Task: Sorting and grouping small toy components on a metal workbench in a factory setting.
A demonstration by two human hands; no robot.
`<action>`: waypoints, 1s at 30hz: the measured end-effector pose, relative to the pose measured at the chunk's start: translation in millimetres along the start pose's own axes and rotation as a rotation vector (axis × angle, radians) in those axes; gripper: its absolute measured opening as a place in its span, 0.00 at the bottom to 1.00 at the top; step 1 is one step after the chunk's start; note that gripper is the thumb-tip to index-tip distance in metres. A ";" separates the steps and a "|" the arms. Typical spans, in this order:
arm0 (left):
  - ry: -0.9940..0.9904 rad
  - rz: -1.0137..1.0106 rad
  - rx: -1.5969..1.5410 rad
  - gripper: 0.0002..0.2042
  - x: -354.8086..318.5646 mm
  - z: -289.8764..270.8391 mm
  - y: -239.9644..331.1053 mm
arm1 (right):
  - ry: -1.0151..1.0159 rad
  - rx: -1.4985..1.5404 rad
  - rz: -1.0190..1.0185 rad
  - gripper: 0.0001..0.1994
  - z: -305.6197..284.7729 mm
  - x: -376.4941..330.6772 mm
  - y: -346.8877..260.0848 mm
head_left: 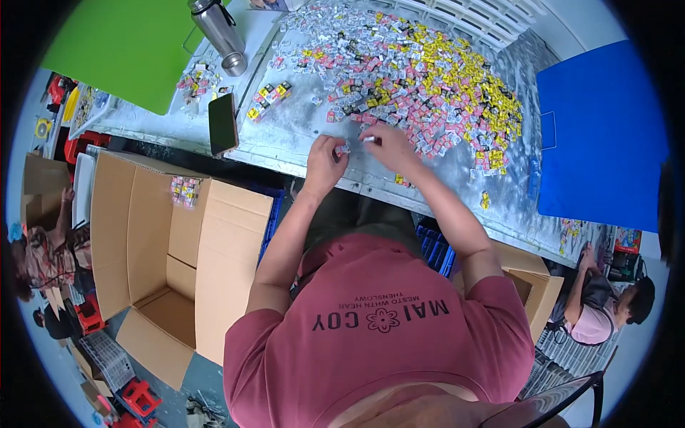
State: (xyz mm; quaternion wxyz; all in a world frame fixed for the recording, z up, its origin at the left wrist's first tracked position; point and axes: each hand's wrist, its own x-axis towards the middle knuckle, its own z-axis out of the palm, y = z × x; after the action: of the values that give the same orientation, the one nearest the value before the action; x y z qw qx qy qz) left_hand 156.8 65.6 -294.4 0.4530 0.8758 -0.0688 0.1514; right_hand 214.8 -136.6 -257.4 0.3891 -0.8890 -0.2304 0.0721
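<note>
A big heap of small pink, yellow and white packets (421, 78) covers the grey worktable (300, 132). My left hand (325, 160) rests near the table's front edge, its fingers pinched on a small packet (344, 148). My right hand (389, 146) is just to its right at the heap's near edge, fingers closed on a small white packet (368, 139). A short row of aligned packets (268, 100) lies to the left of my hands.
A dark phone (223, 123) lies at the table's left front edge. A steel flask (215, 27) and its cup stand behind it. An open cardboard box (164, 257) sits at my left, blue crates (435, 250) under the table. Other people sit at far left and lower right.
</note>
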 end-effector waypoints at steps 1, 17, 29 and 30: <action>-0.007 -0.011 -0.020 0.12 0.5 0.1 0.1 | 0.000 0.002 0.004 0.12 5.1 -6.2 -0.6; -0.064 0.034 -0.023 0.14 0.2 -4.5 -3.6 | 0.060 -0.178 -0.014 0.16 13.3 -36.8 -3.5; -0.142 0.104 -0.028 0.14 8.5 -10.6 -0.8 | 0.180 -0.217 -0.145 0.10 17.8 -36.1 -5.1; -0.143 0.106 -0.028 0.14 8.4 -11.0 0.5 | 0.224 -0.267 -0.171 0.08 18.2 -36.7 -4.3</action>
State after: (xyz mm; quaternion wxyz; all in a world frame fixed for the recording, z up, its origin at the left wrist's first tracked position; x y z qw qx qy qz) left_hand 162.3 74.4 -285.2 0.4507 0.8730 -0.1492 0.1113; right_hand 175.3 -139.1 -268.6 0.2958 -0.9123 -0.2679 -0.0918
